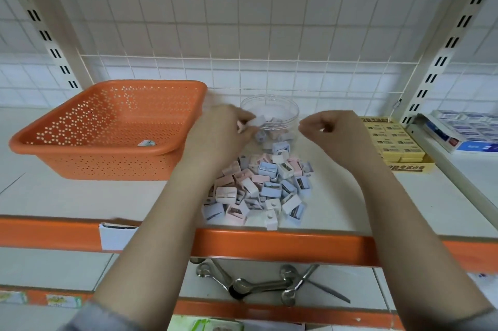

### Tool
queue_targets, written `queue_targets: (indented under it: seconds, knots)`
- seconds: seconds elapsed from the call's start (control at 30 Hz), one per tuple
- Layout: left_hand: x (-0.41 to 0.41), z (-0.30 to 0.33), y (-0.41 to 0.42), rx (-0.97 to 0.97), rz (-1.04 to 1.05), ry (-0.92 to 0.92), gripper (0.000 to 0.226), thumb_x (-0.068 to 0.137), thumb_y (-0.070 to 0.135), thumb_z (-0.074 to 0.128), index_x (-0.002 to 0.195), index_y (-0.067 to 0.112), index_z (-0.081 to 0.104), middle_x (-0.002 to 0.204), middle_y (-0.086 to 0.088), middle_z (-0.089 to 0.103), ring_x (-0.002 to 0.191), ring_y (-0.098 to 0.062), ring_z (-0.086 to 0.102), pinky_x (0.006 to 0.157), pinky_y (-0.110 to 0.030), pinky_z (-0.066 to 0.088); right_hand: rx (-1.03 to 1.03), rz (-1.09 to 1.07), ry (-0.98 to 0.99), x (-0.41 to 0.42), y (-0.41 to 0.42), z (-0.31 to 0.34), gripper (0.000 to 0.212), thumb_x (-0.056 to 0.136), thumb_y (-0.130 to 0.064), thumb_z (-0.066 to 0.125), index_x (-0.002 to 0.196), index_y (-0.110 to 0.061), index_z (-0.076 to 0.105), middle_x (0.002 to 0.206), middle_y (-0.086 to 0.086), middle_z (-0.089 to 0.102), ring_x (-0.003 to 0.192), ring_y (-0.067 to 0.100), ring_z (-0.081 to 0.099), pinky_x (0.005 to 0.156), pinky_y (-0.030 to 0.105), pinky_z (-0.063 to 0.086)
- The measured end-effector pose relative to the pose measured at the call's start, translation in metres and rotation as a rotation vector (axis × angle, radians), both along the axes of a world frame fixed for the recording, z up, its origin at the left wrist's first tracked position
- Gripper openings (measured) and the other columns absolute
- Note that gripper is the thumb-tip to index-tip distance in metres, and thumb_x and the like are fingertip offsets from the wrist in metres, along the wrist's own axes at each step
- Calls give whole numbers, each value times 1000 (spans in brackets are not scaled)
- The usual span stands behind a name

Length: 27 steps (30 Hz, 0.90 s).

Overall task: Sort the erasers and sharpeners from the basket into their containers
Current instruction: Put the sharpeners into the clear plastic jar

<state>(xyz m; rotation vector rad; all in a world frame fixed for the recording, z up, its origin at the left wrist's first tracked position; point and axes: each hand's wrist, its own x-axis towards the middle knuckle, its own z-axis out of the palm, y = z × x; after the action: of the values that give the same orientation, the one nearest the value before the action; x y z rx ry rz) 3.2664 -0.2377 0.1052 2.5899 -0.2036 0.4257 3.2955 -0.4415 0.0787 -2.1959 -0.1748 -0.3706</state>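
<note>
A heap of pastel pink, blue and white sharpeners (265, 187) lies on the shelf in front of a clear round jar (280, 104) that holds several more. My left hand (223, 133) is at the jar's left rim and pinches a white sharpener (257, 120) over the opening. My right hand (331, 133) hovers just right of the jar with its fingers curled and nothing visible in them. An orange perforated basket (89, 131) stands at the left with one small item (147, 143) on its floor. A yellow box of erasers (396, 142) stands to the right.
Blue and white packs (463, 131) fill the far right of the shelf. A wire grid backs the shelf. The orange front edge (269, 244) carries a white label. Metal spoons (258, 284) lie on the shelf below.
</note>
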Motion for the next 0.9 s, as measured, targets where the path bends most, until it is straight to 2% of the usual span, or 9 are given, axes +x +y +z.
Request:
queue_targets:
  seconds: [0.1, 0.2, 0.33, 0.47, 0.57, 0.67, 0.83, 0.9]
  knots:
    - [36, 8, -12, -37, -23, -1, 25, 89, 32, 62, 109, 20, 70, 110, 4, 68, 93, -13, 61, 78, -23, 43, -3, 83, 85, -28, 0, -10, 11, 81, -30, 72, 91, -27, 74, 81, -15, 70, 64, 2, 58, 63, 12, 46]
    - [69, 7, -20, -6, -35, 76, 20, 87, 28, 65, 99, 15, 74, 101, -1, 71, 93, -18, 63, 73, -26, 47, -5, 280, 169, -49, -2, -14, 14, 76, -26, 77, 89, -28, 73, 66, -25, 64, 58, 0, 47, 57, 8, 37]
    - [99, 1, -27, 122, -49, 194, 21, 82, 19, 69, 101, 11, 73, 103, -4, 70, 98, -21, 63, 84, -32, 52, -92, 401, 271, -63, -7, -16, 27, 69, -25, 82, 94, -31, 74, 70, -36, 60, 65, -3, 46, 59, 8, 36]
    - [114, -1, -33, 227, -77, 251, 24, 82, 20, 70, 102, 8, 72, 109, -5, 69, 103, -22, 61, 90, -34, 50, -157, 407, 307, -67, -9, -17, 32, 68, -20, 84, 97, -28, 73, 67, -43, 54, 60, -7, 46, 57, 8, 35]
    - [117, 0, -30, 192, -46, 234, 20, 81, 24, 71, 96, 11, 72, 107, -5, 69, 100, -22, 62, 88, -35, 51, -172, 372, 293, -66, -9, -23, 27, 68, -20, 83, 92, -29, 75, 78, -32, 63, 61, -3, 45, 59, 11, 36]
    - [108, 3, -26, 92, -18, 157, 20, 84, 24, 68, 99, 11, 72, 104, -1, 69, 96, -18, 62, 85, -33, 51, -170, 365, 271, -62, -10, -28, 18, 72, -21, 81, 88, -28, 76, 64, -28, 59, 58, 1, 43, 57, 14, 36]
    - [62, 11, -17, -50, -32, 21, 18, 89, 23, 61, 98, 13, 73, 100, 3, 69, 89, -12, 60, 78, -25, 47, -33, 406, 219, -53, -17, -17, 14, 74, -20, 78, 87, -24, 75, 57, -21, 57, 56, -2, 45, 57, 12, 37]
    - [40, 9, -13, -90, -43, -7, 19, 90, 24, 60, 102, 17, 72, 102, 6, 68, 86, -8, 58, 77, -22, 44, -20, 367, 150, -43, -20, -4, 12, 76, -22, 77, 83, -30, 71, 59, -24, 60, 57, -2, 46, 58, 12, 37]
